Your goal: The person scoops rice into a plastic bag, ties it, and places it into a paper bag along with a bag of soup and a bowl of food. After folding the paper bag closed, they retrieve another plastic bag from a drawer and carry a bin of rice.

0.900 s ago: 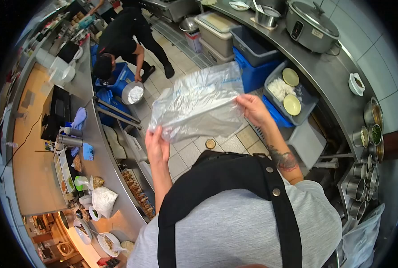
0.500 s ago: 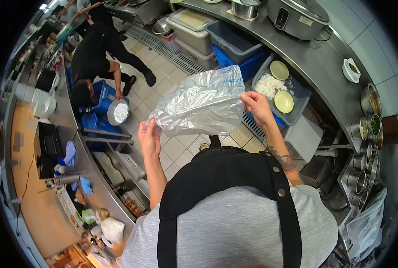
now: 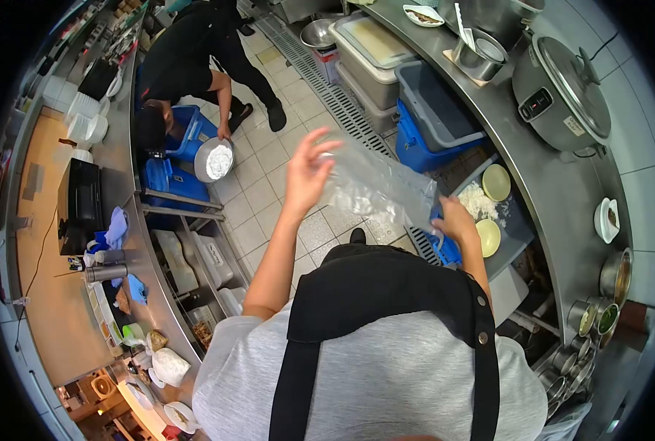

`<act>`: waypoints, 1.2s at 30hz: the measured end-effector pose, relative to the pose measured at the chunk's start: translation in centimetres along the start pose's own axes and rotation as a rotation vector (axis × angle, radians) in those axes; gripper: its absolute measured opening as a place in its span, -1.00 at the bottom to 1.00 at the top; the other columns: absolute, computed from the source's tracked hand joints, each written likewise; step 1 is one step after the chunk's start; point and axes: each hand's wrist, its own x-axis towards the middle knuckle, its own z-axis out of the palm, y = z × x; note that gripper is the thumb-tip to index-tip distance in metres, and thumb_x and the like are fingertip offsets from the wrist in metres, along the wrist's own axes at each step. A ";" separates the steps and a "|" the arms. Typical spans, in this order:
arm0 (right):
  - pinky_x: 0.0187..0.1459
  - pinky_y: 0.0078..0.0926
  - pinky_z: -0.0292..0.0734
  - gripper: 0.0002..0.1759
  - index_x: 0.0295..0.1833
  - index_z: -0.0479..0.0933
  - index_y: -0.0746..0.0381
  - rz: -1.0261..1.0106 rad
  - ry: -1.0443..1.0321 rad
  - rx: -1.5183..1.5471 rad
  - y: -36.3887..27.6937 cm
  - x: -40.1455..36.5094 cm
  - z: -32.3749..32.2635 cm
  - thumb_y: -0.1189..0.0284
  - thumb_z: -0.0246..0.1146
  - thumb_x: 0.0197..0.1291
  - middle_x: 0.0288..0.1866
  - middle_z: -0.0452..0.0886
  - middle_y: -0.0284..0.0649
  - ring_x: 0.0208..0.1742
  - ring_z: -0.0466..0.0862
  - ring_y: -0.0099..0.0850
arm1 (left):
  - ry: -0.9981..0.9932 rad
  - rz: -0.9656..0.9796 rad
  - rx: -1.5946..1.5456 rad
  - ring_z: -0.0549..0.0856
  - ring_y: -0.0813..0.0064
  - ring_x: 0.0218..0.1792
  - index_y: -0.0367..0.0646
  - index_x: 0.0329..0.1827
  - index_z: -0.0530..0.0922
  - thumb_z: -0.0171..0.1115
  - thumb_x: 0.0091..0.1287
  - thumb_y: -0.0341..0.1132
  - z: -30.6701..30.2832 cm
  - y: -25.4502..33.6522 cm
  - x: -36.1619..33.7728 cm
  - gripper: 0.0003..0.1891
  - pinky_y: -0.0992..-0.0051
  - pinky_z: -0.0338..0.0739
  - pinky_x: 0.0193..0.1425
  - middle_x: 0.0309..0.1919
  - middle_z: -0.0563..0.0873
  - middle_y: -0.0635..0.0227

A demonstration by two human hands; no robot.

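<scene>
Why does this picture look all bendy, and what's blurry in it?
Head view: probably a very wide lens, as the steel counter at picture right bows and the corners go black; head view: the left hand and plastic bag look blurry.

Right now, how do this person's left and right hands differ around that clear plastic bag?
The left hand has its fingers spread, while the right hand is closed on one end of the clear plastic bag. The left hand is raised over the tiled floor; the right hand appears in front of the grey tub. Both are bare and close to the bag, though blur hides whether the left touches it.
</scene>
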 end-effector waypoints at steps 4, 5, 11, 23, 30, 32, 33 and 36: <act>0.38 -0.16 0.22 -0.20 0.36 0.34 0.16 -0.489 0.425 0.488 -4.5 0.1 -10.9 0.59 0.33 -0.13 0.44 0.27 -0.07 0.46 0.25 -0.03 | -0.516 0.167 0.249 0.73 0.45 -0.24 -0.10 0.18 0.50 0.05 0.02 -0.72 6.4 2.0 3.3 -0.41 0.48 0.60 -0.13 -0.04 0.74 0.32; 0.40 -0.13 0.17 -0.18 0.37 0.34 0.14 -0.584 0.384 0.492 -5.3 0.1 -13.0 0.60 0.31 -0.16 0.45 0.27 -0.11 0.49 0.19 -0.03 | -0.568 0.273 0.254 0.75 0.34 -0.19 -0.09 0.15 0.52 0.05 -0.02 -0.72 8.0 1.0 3.7 -0.40 0.39 0.61 -0.10 -0.06 0.74 0.30; 0.23 -0.21 0.31 -0.59 -0.03 0.60 0.17 -0.759 0.052 0.200 -2.0 3.2 -16.2 0.51 0.37 -0.10 -0.01 0.63 -0.19 0.21 0.49 -0.17 | -0.561 0.311 0.285 0.73 0.25 -0.31 -0.12 0.03 0.60 0.12 -0.02 -0.67 11.4 2.2 3.7 -0.51 0.33 0.60 -0.17 -0.21 0.76 0.25; -0.09 -0.29 0.46 -0.80 -0.23 0.63 0.27 -0.765 0.212 0.552 -1.5 3.2 -12.8 0.46 0.39 0.01 -0.22 0.62 -0.17 -0.18 0.62 -0.16 | -0.351 0.001 0.321 0.67 0.59 -0.53 -0.24 -0.19 0.64 0.28 0.08 -0.54 11.7 1.6 2.2 -0.79 0.55 0.58 -0.36 -0.37 0.77 0.26; -0.12 -0.34 0.34 -0.91 -0.35 0.65 0.25 -0.731 0.304 0.465 -1.3 3.0 -10.4 0.46 0.36 0.06 -0.37 0.61 -0.26 -0.24 0.59 -0.27 | -0.313 0.009 0.323 0.69 0.54 -0.47 -0.21 -0.19 0.65 0.33 0.09 -0.50 10.9 1.5 2.0 -0.80 0.51 0.58 -0.35 -0.33 0.76 0.27; -0.15 -0.33 0.32 -0.90 -0.38 0.65 0.24 -0.711 0.361 0.440 -1.7 2.6 -10.3 0.44 0.37 0.04 -0.40 0.60 -0.29 -0.26 0.59 -0.29 | -0.325 -0.079 0.355 0.71 0.46 -0.36 -0.19 -0.18 0.63 0.35 0.08 -0.49 10.4 1.6 1.8 -0.78 0.46 0.58 -0.25 -0.27 0.75 0.26; -0.19 -0.33 0.31 -0.90 -0.39 0.64 0.24 -0.685 0.374 0.434 -1.8 2.6 -10.1 0.43 0.37 0.05 -0.42 0.59 -0.29 -0.30 0.58 -0.29 | -0.222 0.070 0.459 0.69 0.41 -0.30 -0.19 -0.18 0.62 0.37 0.07 -0.48 10.2 1.3 1.6 -0.76 0.43 0.56 -0.19 -0.25 0.73 0.27; -0.29 -0.32 0.29 -0.86 -0.43 0.64 0.23 -0.547 0.410 0.364 -1.8 3.0 -8.9 0.39 0.37 0.07 -0.49 0.56 -0.27 -0.42 0.55 -0.25 | 0.128 0.337 0.669 0.62 0.26 -0.14 -0.17 -0.17 0.59 0.40 0.03 -0.45 9.8 0.7 1.2 -0.72 0.34 0.50 -0.04 -0.23 0.67 0.29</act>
